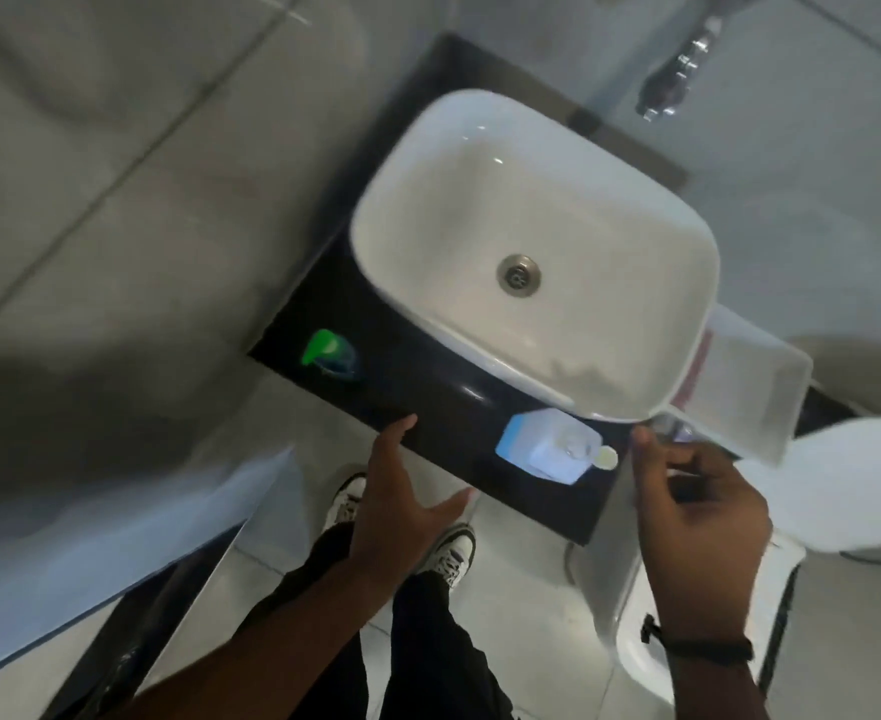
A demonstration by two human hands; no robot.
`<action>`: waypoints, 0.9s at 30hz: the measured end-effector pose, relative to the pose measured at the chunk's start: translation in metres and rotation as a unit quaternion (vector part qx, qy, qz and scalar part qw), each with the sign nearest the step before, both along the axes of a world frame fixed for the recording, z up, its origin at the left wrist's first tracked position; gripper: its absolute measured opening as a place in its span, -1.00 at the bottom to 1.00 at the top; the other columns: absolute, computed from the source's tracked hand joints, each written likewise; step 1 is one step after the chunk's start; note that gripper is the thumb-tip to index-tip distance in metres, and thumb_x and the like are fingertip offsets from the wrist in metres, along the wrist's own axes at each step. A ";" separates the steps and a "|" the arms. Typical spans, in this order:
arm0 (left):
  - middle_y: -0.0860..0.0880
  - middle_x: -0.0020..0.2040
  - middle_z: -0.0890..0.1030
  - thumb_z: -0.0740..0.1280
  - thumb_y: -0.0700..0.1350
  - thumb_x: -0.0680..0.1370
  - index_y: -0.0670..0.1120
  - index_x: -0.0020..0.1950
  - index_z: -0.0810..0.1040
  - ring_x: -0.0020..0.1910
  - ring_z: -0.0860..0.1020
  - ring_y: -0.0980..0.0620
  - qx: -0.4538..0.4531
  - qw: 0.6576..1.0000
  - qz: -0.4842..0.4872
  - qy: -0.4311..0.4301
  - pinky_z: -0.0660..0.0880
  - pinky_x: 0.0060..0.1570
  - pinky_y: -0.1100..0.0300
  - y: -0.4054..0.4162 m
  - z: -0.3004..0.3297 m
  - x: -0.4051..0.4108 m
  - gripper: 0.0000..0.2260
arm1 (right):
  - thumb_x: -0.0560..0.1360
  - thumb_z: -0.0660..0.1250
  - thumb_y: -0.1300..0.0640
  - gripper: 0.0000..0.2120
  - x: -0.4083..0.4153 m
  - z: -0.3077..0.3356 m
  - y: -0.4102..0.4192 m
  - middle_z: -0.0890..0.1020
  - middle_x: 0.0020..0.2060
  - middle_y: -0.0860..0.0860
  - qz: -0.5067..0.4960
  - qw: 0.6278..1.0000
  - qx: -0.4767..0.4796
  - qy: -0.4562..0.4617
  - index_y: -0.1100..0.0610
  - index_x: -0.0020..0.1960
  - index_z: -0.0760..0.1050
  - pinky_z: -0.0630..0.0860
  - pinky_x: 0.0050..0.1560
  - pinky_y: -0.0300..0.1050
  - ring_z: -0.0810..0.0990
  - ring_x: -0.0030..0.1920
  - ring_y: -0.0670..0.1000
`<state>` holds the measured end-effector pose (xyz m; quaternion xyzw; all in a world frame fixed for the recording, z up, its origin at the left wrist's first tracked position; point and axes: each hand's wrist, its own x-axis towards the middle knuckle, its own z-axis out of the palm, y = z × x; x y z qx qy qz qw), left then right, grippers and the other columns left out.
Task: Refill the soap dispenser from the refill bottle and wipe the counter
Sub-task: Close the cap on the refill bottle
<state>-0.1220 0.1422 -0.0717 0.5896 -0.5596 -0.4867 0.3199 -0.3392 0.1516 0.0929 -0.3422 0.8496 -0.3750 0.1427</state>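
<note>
On the black counter (428, 407), a soap dispenser (331, 356) with a green pump top stands at the left end, in front of the white basin (635, 283). A white and blue refill bottle (547, 452) with a pale yellow cap sits near the counter's front edge, below the basin. My left hand (402, 506) hovers open at the front edge, left of the refill bottle, fingers spread. My right hand (698, 511) is just right of the bottle, fingers curled. A small blurred item lies at its fingertips; whether it is held is unclear.
A translucent white bin (750, 381) sits at the counter's right end against the basin. A chrome tap (682, 70) juts from the wall above the basin. A white toilet (843, 491) is at the right. My legs and shoes stand on the tiled floor below.
</note>
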 end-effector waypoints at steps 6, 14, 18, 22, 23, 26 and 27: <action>0.33 0.61 0.29 0.64 0.31 0.40 0.29 0.68 0.14 0.63 0.35 0.10 -0.058 0.991 -0.104 0.058 0.30 0.53 0.36 -0.001 -0.004 -0.070 -0.01 | 0.52 0.52 0.03 -0.83 -0.062 -0.083 0.033 0.67 -0.17 0.06 -0.015 0.990 0.136 0.022 0.11 -0.03 0.62 0.41 -0.12 -0.28 0.66 -0.11 0.18; 0.43 0.52 0.29 0.60 0.33 0.41 0.27 0.65 0.17 0.55 0.38 0.26 -0.113 0.987 -0.109 0.032 0.35 0.42 0.48 -0.012 0.009 -0.112 -0.07 | 0.51 0.50 0.24 -0.48 -0.078 -0.161 0.017 0.49 0.36 0.24 0.099 0.967 0.235 -0.015 0.15 0.45 0.50 0.43 0.45 0.14 0.48 0.36 0.29; 0.42 0.48 0.31 0.68 0.14 0.42 0.17 0.66 0.25 0.51 0.40 0.24 -0.111 0.988 -0.108 -0.003 0.41 0.34 0.50 -0.014 0.005 -0.113 -0.09 | 0.56 0.43 0.26 -0.66 -0.080 -0.167 0.010 0.58 0.25 0.25 0.106 0.969 0.221 0.003 0.20 0.33 0.61 0.49 0.32 0.07 0.55 0.28 0.31; 0.49 0.45 0.29 0.69 0.10 0.42 0.28 0.62 0.22 0.50 0.38 0.30 -0.114 0.987 -0.108 -0.012 0.44 0.29 0.51 -0.015 0.003 -0.113 -0.09 | 0.52 0.45 0.24 -0.78 -0.082 -0.150 0.015 0.62 0.09 0.17 0.102 0.979 0.176 -0.016 0.18 0.16 0.60 0.39 0.07 -0.19 0.60 0.10 0.20; 0.50 0.44 0.29 0.67 0.13 0.42 0.32 0.60 0.21 0.49 0.37 0.31 -0.115 0.988 -0.107 -0.012 0.44 0.27 0.53 -0.015 0.004 -0.113 -0.10 | 0.51 0.46 0.24 -0.77 -0.081 -0.142 0.019 0.62 0.09 0.14 0.103 0.982 0.153 -0.023 0.16 0.16 0.59 0.36 0.08 -0.23 0.58 0.11 0.14; 0.51 0.44 0.29 0.63 0.21 0.42 0.39 0.58 0.19 0.49 0.38 0.32 -0.114 0.988 -0.108 -0.011 0.46 0.26 0.51 -0.017 0.005 -0.113 -0.13 | 0.55 0.48 0.17 -0.69 -0.075 -0.113 0.031 0.65 0.16 0.04 0.121 0.987 0.106 -0.013 0.07 0.28 0.63 0.37 0.22 -0.24 0.56 0.18 0.02; 0.51 0.44 0.30 0.62 0.23 0.42 0.39 0.58 0.19 0.49 0.38 0.31 -0.108 0.988 -0.109 -0.011 0.48 0.26 0.48 -0.017 0.005 -0.113 -0.14 | 0.56 0.48 0.14 -0.73 -0.073 -0.103 0.035 0.67 0.13 0.02 0.121 0.989 0.086 -0.002 0.04 0.26 0.66 0.40 0.21 -0.23 0.58 0.17 0.00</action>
